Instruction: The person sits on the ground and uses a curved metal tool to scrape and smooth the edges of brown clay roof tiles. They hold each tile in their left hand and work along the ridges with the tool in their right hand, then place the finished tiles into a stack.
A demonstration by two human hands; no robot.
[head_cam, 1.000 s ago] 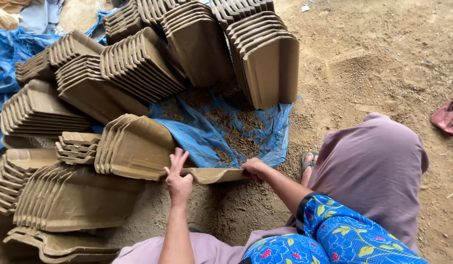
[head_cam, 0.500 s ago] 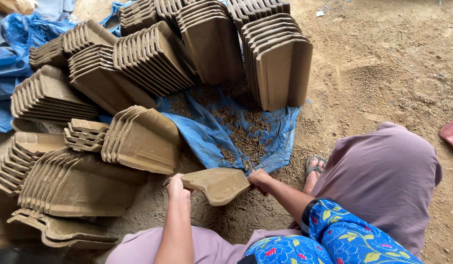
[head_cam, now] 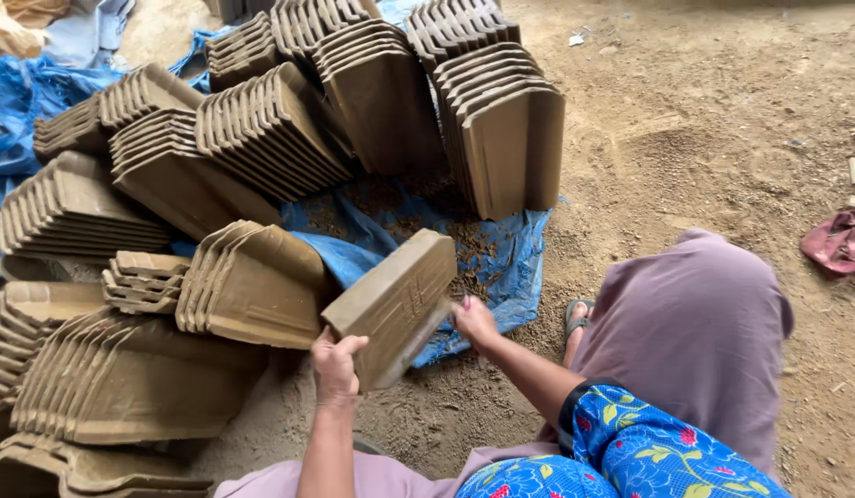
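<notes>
both hands (head_cam: 338, 361) gripping clay tile (head_cam: 395, 302) edges.

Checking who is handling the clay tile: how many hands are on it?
2. The left hand grips the clay tile at its lower near corner; the right hand holds its right edge.

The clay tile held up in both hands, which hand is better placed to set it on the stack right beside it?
Probably the left hand. It grips the clay tile at its lower end, next to the nearest stack of tiles. The right hand is on the tile's far edge, away from that stack.
</notes>
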